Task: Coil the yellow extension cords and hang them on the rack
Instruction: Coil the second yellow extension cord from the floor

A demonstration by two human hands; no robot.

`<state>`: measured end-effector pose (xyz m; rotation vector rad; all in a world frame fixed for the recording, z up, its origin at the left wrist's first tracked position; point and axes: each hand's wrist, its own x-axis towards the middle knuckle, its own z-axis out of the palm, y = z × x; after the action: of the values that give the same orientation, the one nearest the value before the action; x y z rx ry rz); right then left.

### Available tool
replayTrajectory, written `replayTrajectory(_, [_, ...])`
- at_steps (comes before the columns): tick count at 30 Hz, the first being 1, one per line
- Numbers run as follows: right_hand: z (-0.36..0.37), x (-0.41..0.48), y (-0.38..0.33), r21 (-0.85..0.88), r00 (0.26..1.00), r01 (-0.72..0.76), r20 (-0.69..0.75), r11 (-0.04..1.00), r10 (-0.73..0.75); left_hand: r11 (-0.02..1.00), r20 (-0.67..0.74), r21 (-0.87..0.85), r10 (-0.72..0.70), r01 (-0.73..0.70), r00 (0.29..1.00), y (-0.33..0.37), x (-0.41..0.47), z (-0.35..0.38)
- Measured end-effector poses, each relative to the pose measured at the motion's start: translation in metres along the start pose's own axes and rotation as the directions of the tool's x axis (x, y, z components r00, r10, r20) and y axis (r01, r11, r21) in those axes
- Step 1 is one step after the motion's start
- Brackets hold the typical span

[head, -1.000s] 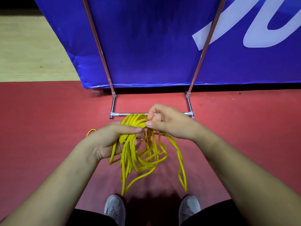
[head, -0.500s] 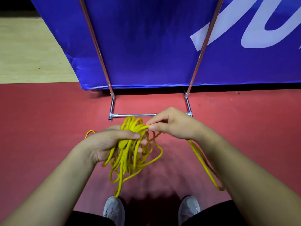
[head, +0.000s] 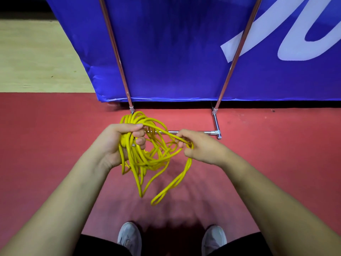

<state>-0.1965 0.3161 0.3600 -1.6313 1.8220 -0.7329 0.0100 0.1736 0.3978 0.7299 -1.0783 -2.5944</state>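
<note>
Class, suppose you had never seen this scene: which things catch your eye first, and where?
The tangled yellow cord hangs at centre, gripped by the left hand, with one strand pinched in the right hand. Behind it a blue banner fills the top, above the red floor.

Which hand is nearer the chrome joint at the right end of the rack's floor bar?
Right. The right hand pinches the yellow extension cord close beside the chrome joint; the left hand grips it farther left.
</note>
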Motion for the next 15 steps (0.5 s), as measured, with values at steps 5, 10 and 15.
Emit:
replayTrajectory(5, [0.021, 0.006, 0.032, 0.056, 0.976, -0.088, -0.195, 0.995, 0.097, 0.994, -0.017, -0.040, 0.105, -0.106, 0.994, 0.012, -0.003, -0.007])
replayTrajectory(10, [0.015, -0.004, 0.045, 0.742, 0.890, -0.337, 0.052, 0.579, 0.452, 0.984, -0.046, -0.047, 0.172, -0.175, 0.984, 0.019, -0.011, -0.013])
replayTrajectory(15, [0.018, -0.013, 0.072, 0.860, 0.594, -0.410, 0.000, 0.303, 0.804, 0.964, -0.077, -0.089, 0.246, -0.252, 0.966, 0.022, -0.023, -0.019])
